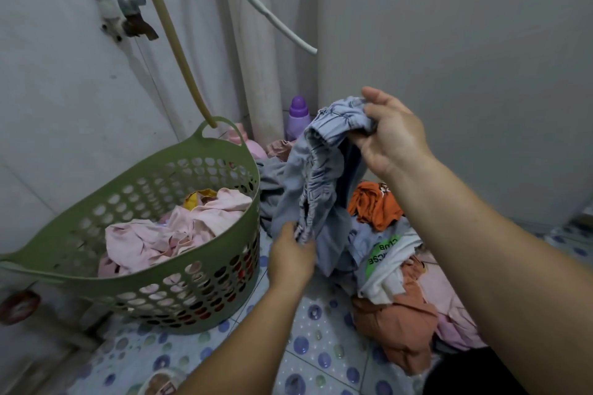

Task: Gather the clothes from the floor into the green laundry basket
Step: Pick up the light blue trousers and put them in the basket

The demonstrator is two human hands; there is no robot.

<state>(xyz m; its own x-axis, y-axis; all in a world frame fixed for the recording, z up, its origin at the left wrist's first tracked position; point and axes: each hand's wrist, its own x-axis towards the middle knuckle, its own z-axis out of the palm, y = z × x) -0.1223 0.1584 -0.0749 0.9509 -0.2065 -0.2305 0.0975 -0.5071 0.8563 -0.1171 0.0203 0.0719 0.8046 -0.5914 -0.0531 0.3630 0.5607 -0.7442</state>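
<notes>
A light blue garment with an elastic waistband (316, 176) hangs lifted above the floor, just right of the green laundry basket (96, 240). My right hand (390, 135) grips its upper edge. My left hand (290, 258) pinches its lower waistband. Pink clothes and a bit of yellow cloth lie inside the basket. On the floor to the right lies a pile of clothes: an orange piece (375, 205), a white shirt with a green label (390, 263), a salmon garment (401, 327) and pink fabric (449, 305).
A purple bottle (299, 117) stands in the corner by white pipes. A tap (131, 18) and hoses hang on the left wall above the basket. A white wall closes the right side. The tiled floor (308, 340) shows dotted patterns.
</notes>
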